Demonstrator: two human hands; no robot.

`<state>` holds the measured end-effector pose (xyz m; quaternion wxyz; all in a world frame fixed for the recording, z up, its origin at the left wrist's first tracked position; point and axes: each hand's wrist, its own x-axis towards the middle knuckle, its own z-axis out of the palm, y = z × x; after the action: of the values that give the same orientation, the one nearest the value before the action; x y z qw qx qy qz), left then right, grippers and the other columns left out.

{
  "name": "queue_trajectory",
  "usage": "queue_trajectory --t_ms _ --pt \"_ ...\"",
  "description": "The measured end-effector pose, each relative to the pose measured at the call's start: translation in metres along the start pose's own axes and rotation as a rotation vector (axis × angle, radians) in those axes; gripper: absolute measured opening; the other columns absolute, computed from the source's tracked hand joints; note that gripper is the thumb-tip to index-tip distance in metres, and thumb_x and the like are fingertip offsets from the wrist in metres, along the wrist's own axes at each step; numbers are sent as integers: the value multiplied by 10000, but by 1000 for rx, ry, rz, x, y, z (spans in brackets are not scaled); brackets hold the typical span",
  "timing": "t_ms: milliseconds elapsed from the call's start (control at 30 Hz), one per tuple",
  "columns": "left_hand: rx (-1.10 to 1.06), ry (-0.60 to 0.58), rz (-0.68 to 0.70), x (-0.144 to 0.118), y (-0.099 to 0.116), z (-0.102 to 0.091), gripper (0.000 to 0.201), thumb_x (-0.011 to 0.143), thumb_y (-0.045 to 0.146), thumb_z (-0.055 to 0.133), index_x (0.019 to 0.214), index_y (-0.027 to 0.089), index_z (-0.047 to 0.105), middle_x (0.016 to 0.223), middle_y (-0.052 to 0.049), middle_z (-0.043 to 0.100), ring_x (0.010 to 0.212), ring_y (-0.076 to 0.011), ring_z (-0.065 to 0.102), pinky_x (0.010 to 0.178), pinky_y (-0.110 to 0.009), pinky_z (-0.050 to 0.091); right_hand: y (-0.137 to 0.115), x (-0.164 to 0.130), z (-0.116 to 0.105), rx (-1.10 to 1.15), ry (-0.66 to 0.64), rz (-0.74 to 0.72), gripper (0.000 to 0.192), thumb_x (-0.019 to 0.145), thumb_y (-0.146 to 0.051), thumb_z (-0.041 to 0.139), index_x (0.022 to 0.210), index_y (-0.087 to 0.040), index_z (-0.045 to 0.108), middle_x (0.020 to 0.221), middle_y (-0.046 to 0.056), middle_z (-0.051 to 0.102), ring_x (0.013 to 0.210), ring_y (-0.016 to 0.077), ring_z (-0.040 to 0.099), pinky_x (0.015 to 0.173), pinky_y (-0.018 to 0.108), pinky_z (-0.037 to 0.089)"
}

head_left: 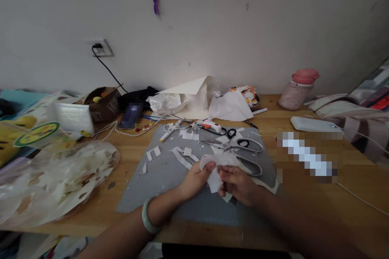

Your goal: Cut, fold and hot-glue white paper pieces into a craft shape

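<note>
My left hand [196, 180] and my right hand [238, 184] meet over a grey cutting mat [164, 178] and both pinch one small white paper piece [212, 174] between their fingertips. A pale green bangle [148, 216] circles my left wrist. Just beyond the hands lie large silver scissors [240, 151] with white handles, and smaller black-handled scissors [226, 131] lie further back. White paper scraps [185, 153] are scattered over the mat.
A clear plastic bag of paper offcuts [57, 182] fills the left of the wooden desk [304, 198]. A white glue gun [209, 125], white marker [172, 130], crumpled white paper [188, 99], pink bottle [296, 89], white case [316, 124] and cardboard box [101, 103] sit toward the wall.
</note>
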<state>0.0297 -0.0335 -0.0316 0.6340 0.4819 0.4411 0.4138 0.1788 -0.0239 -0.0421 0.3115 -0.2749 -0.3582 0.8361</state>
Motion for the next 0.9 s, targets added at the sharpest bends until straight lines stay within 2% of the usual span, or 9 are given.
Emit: queue_trajectory --t_ms 200,367,467,533,600,667,733,800,900 --pt "-180 -40 -51 -1 -2 1 457 692 608 610 723 153 586 546 -17 591 520 -147 571 498 -238 418 1 -4 0 110 -53 80 377 618 -447 783 737 -170 556 512 -43 566 459 92 551 481 203 377" --pt "-294 27 -99 -3 0 7 427 705 567 621 714 143 582 539 -30 592 513 -156 577 463 -233 397 -1 -6 3 232 -167 59 346 675 -412 756 744 -187 502 521 -68 507 480 80 530 491 196 355" --pt "-421 89 -103 -1 2 9 411 639 519 705 661 142 544 555 -18 582 488 -121 541 454 -216 382 -3 -7 3 249 -239 42 333 713 -415 726 757 -189 486 540 -67 487 504 80 523 505 199 349" --pt "-516 86 -102 1 5 8 410 606 482 742 624 149 504 515 12 537 432 -85 478 428 -201 356 -6 -8 1 245 -286 49 328 731 -416 709 733 -187 473 531 -72 457 494 75 499 501 198 338" --pt "-593 32 -94 4 8 5 392 661 469 702 600 164 463 427 52 431 359 -60 378 389 -192 302 -10 -9 -1 254 -314 49 349 728 -422 707 690 -187 452 500 -82 405 456 66 445 475 197 309" --pt "-630 -10 -63 7 11 0 381 726 460 638 580 175 431 375 80 325 323 -52 297 373 -190 260 -14 -9 -2 264 -282 20 367 717 -415 717 654 -186 436 469 -92 359 423 57 386 449 194 275" --pt "-608 23 -35 10 13 -3 393 724 464 632 563 178 415 377 84 310 333 -51 289 384 -192 256 -18 -9 -2 253 -207 -20 368 728 -400 709 624 -184 431 447 -94 339 403 51 348 436 192 256" --pt "-516 112 -44 11 12 -5 396 694 479 650 568 174 431 414 72 377 369 -58 336 409 -199 279 -20 -7 -2 218 -138 -45 376 757 -398 680 589 -182 423 421 -95 321 381 47 318 427 195 242" --pt "-232 199 -54 12 9 -8 341 686 468 656 630 161 517 508 43 505 450 -82 419 462 -212 322 -21 -5 -3 166 -62 -67 386 759 -433 671 578 -181 441 414 -90 329 379 49 309 420 204 238"
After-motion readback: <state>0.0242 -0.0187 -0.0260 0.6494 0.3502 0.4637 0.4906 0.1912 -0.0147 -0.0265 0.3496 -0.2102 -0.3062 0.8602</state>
